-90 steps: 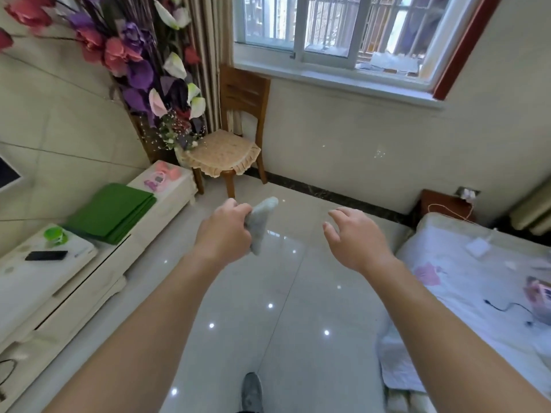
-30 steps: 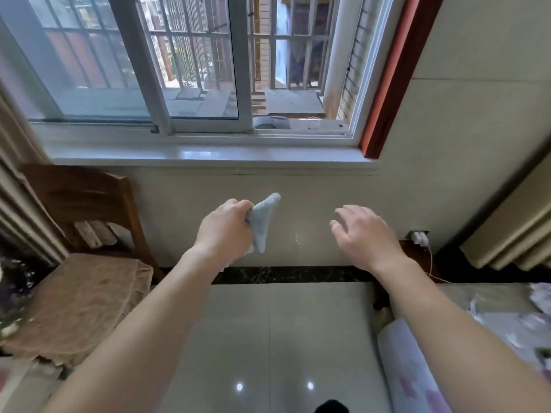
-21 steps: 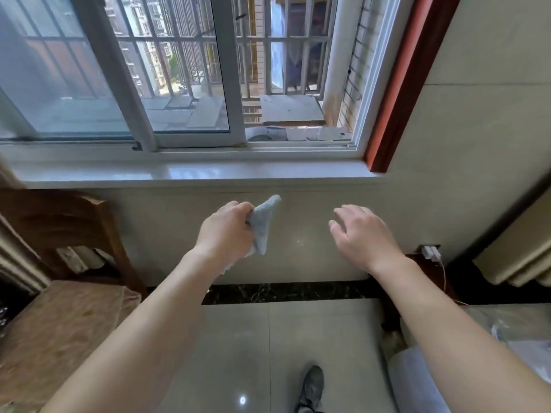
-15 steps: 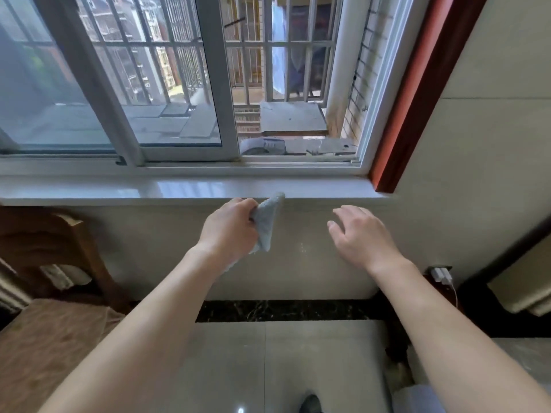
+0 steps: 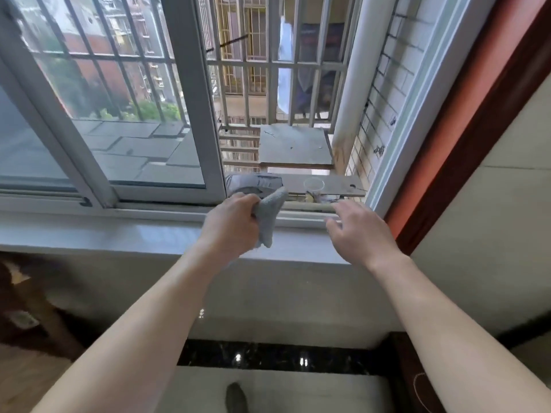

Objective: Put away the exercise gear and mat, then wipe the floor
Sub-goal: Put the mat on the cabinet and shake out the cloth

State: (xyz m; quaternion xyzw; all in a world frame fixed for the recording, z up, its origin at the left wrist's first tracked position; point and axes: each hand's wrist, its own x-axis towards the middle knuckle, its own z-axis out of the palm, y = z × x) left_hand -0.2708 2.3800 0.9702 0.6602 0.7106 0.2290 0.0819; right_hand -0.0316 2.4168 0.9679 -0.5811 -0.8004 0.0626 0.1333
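The left hand point(image 5: 231, 223) is raised in front of the window sill point(image 5: 119, 236), its grip clamped around a bunched grey cloth point(image 5: 268, 217). One end of the cloth sticks up above the fist and another hangs below it, level with the sill's front edge. The right hand point(image 5: 359, 234) hovers just to the right of the cloth, above the sill, with the fingers spread apart and holding nothing.

Behind the sill, the sliding window point(image 5: 113, 120) is open on its right side. Through that gap, on the ledge outside, lie a grey bundle point(image 5: 253, 183) and a clear cup point(image 5: 313, 184), both just beyond the cloth. Metal bars point(image 5: 268, 64) close off the far side of the ledge.

Below the sill the wall runs down to a dark skirting strip point(image 5: 283, 357) and then the pale tiled floor point(image 5: 313, 391). The toe of a shoe point(image 5: 237, 397) shows on the floor.

As for progress: no exercise gear and no mat appear anywhere below or beside the sill, so whether they have been put away cannot be told from here. The small patch of floor in view looks bare and shiny, though whether it has been wiped is also not clear. The cloth is held up at the sill, well above the floor, so no wiping is under way. My guess is that the cloth is about to be dealt with at the open window, perhaps shaken out or set on the ledge.
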